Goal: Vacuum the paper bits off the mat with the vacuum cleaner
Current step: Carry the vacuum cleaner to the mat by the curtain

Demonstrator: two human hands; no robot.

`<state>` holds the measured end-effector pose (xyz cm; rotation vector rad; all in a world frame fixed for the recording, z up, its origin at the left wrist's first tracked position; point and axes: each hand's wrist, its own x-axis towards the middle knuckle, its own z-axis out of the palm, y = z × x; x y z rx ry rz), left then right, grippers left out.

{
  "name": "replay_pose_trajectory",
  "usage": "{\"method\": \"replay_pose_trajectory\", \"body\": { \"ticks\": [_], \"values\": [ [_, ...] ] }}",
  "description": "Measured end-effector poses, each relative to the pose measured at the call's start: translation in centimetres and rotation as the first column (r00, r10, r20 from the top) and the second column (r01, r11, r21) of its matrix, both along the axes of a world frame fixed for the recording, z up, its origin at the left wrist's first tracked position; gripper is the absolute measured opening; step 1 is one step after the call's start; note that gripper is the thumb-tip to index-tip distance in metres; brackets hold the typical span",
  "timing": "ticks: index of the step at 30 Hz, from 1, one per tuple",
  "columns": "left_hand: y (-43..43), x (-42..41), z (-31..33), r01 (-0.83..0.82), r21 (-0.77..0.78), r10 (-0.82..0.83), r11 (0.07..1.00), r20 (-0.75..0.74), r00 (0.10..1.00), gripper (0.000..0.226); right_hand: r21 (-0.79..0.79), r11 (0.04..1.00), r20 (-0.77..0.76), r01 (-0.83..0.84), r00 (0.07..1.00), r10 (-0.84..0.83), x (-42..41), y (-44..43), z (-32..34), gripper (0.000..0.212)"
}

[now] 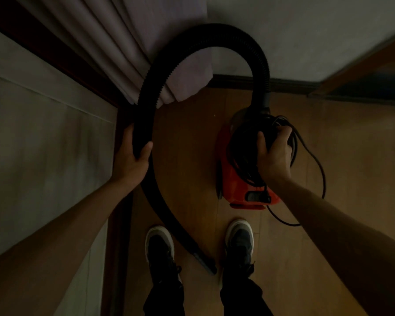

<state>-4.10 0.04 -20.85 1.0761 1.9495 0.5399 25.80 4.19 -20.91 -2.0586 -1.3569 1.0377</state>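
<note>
A small red vacuum cleaner (237, 185) hangs or stands just above the wooden floor, right of centre. My right hand (275, 153) is shut on its black top handle together with loops of black power cord (315, 160). A thick black ribbed hose (205, 33) arcs up from the cleaner's front and comes down on the left. My left hand (131, 156) grips that hose midway. The hose ends in a narrow black nozzle (204, 262) near the floor between my two shoes. No mat or paper bits are in view.
The room is dim. A pale curtain (132, 42) hangs at the upper left beside a dark door frame (121, 124). A light wall panel (43, 133) fills the left. Dark skirting (290, 84) runs along the far wall. A wooden door edge (363, 65) juts in at upper right.
</note>
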Motion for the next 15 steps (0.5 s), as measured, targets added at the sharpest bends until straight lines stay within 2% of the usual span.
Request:
{"method": "replay_pose_trajectory", "body": {
  "ticks": [6, 15],
  "values": [
    [-0.7, 1.6, 5.2, 0.01, 0.059, -0.012, 0.998, 0.031, 0.999, 0.061, 0.036, 0.999, 0.018, -0.027, 0.999, 0.026, 1.3, -0.4, 5.9, 0.031],
    [-0.9, 4.2, 16.2, 0.041, 0.149, -0.05, 0.988, 0.059, 0.997, 0.058, 0.098, 0.995, 0.017, 0.016, 1.0, -0.018, 3.2, -1.4, 18.5, 0.019]
  ]
}}
